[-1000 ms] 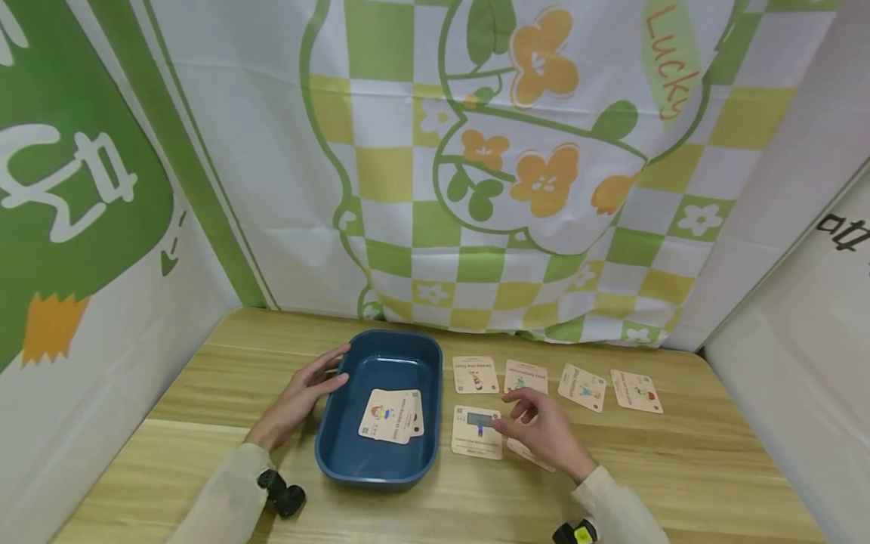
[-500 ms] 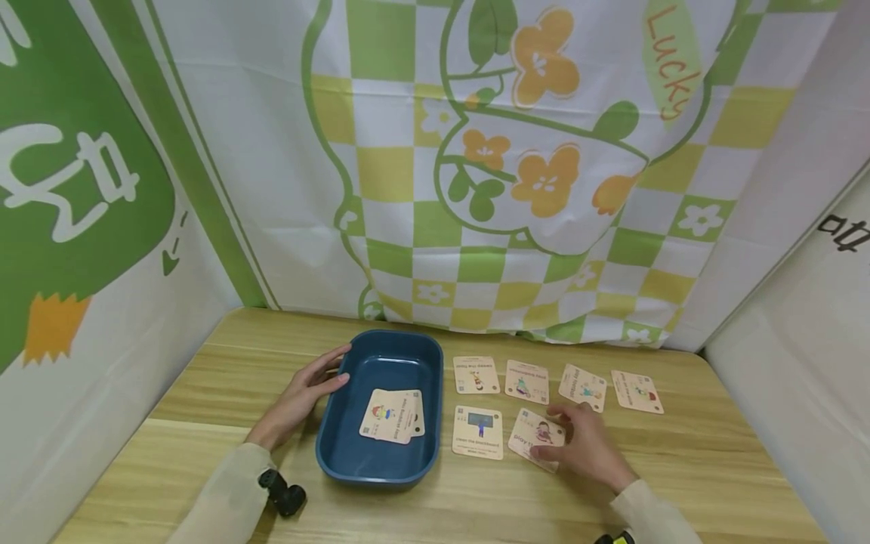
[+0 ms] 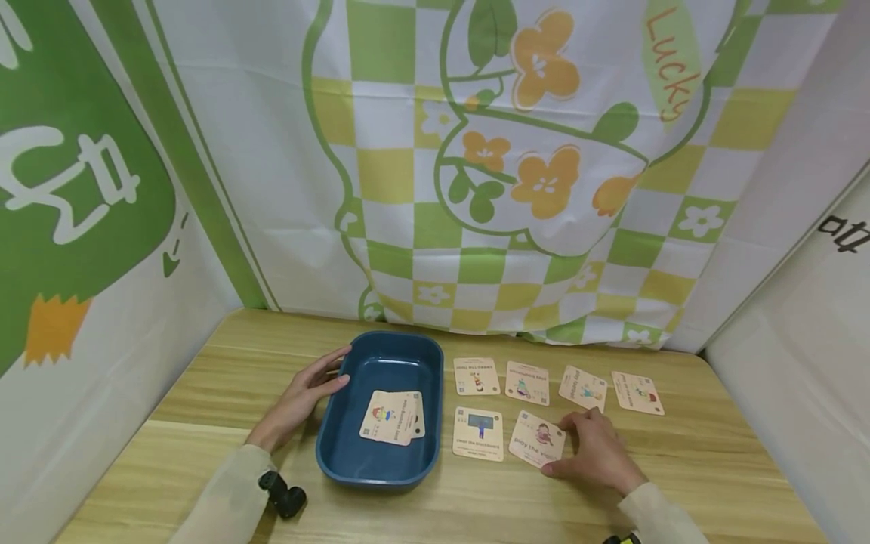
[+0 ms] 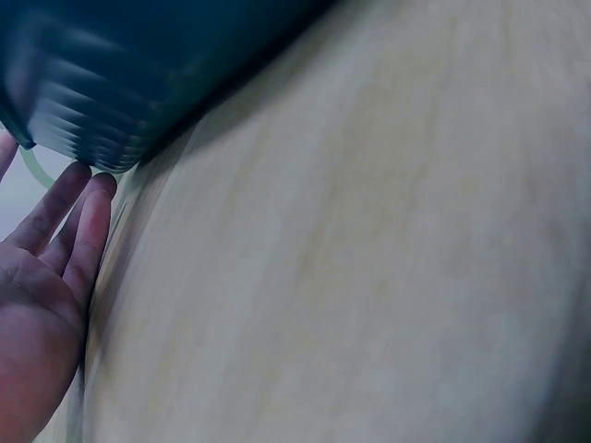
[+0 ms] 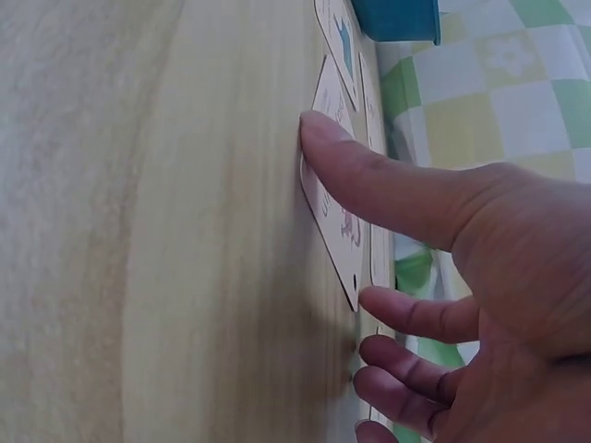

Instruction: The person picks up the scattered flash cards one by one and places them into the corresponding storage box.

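Observation:
A dark blue tub [image 3: 381, 341] stands on the wooden table [image 3: 693, 468] with a few picture cards [image 3: 393, 415] lying in it. My left hand [image 3: 304, 391] rests with straight fingers against the tub's left rim; in the left wrist view the fingertips [image 4: 81, 198] touch the tub wall [image 4: 138, 65]. My right hand [image 3: 593, 453] is on the tilted "play" card [image 3: 537, 437] right of the tub. Its thumb [image 5: 369, 180] and a finger pinch the card [image 5: 331, 208] by its edges, flat on the table.
Another card with a blue picture [image 3: 478, 433] lies between the tub and the held card. Behind them is a row of several more cards [image 3: 526, 381]. Patterned cloth walls close in the table on three sides.
My right hand has moved right from the blue-picture card to the "play" card, uncovered it and settled on its right and near edges. The left hand and tub have stayed put.

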The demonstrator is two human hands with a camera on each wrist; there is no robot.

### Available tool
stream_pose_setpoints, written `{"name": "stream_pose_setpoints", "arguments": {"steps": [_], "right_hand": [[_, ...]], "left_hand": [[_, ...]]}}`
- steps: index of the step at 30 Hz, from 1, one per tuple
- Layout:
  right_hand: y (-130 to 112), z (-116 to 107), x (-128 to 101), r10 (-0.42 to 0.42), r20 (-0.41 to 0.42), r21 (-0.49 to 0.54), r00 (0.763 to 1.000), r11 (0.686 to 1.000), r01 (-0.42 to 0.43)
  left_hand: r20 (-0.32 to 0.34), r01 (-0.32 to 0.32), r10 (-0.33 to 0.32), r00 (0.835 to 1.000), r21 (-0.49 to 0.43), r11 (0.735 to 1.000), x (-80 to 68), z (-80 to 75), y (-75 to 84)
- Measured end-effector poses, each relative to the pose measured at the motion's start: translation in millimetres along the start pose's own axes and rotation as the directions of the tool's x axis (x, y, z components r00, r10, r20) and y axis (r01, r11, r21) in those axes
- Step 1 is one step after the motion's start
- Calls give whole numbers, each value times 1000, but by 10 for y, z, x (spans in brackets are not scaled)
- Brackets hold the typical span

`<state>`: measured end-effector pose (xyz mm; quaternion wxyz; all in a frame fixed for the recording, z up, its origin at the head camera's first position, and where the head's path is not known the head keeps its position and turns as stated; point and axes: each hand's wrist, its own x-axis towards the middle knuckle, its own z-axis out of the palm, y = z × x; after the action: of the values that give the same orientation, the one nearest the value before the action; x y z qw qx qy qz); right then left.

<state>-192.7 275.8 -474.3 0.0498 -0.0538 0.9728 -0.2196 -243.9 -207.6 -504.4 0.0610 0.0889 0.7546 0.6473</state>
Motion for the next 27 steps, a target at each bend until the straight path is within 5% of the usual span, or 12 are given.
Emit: {"name": "stream_pose_setpoints", "arguments": {"steps": [15,27], "right_hand": [[28,-42,9,60,-14,105,998,993,-58],[112,-162,-71,10,-57,220,998,975,3]], "left_hand": [[2,-13,13,1000,4,1000,-5,-5,-21],[-2,-14,14,1000,17,1000,-7,3,-13]]}}
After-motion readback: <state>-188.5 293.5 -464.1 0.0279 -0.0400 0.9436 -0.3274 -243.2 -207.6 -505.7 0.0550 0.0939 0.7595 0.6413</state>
